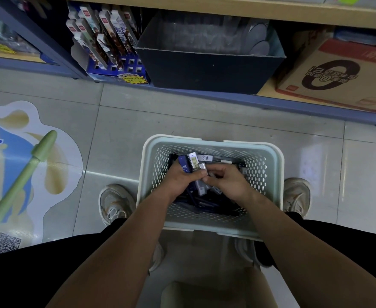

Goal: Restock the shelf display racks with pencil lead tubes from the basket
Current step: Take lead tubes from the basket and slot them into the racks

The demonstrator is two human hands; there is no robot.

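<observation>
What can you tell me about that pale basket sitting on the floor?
The basket is a pale blue-grey, plastic-looking tub, rectangular with rounded corners, a thick rim and walls pierced by oval holes. It stands upright on the tiled floor between the person's shoes. Inside lie jumbled pencil lead tubes, some marked HB. The left hand grips several tubes in it; the right hand pinches one.

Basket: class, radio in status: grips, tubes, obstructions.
Left grip holds a bunch of blue and clear pencil lead tubes. Right grip pinches one of them. Both inside pale perforated plastic basket. Nothing obstructing.
</observation>
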